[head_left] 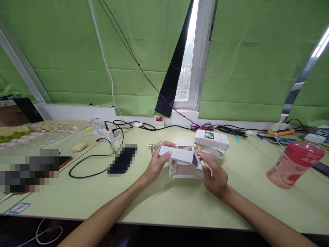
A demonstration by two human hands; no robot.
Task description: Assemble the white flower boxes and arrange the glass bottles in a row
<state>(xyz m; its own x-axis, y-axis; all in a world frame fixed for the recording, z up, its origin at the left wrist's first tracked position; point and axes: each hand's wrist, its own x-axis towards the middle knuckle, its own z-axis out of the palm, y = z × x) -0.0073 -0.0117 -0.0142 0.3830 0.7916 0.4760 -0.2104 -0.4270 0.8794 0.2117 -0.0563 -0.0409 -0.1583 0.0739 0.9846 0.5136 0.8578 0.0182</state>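
A small white cardboard box (177, 155) is held up in front of me, tilted, with a flap at its right end standing out. My left hand (161, 157) grips its left end, thumb on the near side. At the right end, the fingers of my right hand (213, 173) pinch the flap. Just below and behind it, another white box (186, 170) with an open side rests on the table, partly covered by the held one. More white boxes (212, 139) are stacked to the right, the top one bearing a picture. Small brass-coloured parts (154, 146) lie behind my left hand.
A pink-labelled bottle (295, 163) stands at the right. To the left are a dark phone (123, 159), a black cable (84, 167), a cream case (79, 147) and a white power strip (105, 133). Coiled wires (204, 126) run along the back wall. The table's front edge (159, 224) is close.
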